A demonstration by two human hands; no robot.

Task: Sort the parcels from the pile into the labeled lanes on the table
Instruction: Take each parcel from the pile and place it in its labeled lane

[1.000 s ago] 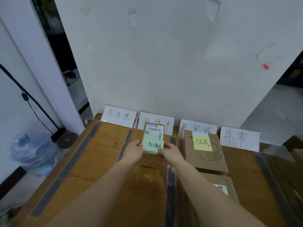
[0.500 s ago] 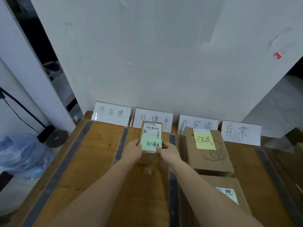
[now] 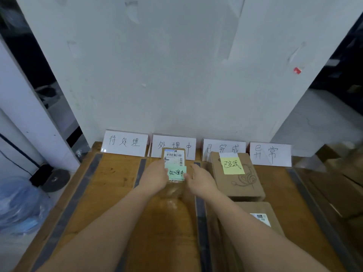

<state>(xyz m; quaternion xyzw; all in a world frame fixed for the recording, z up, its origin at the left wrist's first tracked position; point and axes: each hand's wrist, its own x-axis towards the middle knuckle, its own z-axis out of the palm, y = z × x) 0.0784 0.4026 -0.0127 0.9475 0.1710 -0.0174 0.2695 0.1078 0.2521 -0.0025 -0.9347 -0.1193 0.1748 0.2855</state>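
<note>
- The small parcel (image 3: 173, 160) sits between the fingers of both hands. Its long axis points away from them, toward the sign (image 3: 172, 141) just beyond.
- The left hand (image 3: 155, 178) has its fingers curled on the parcel's left edge.
- The right hand (image 3: 200, 181) is at the parcel's right edge; I cannot tell whether it grips.
- A bigger box (image 3: 235, 185) lies just right of the right fingers, so the open room is back toward the wrists.

left hand (image 3: 155, 178) and right hand (image 3: 200, 181) hold one small parcel (image 3: 173, 155) between them.

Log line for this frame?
left hand, right hand: holding small brown cardboard parcel with green note | lane: second from left
</note>
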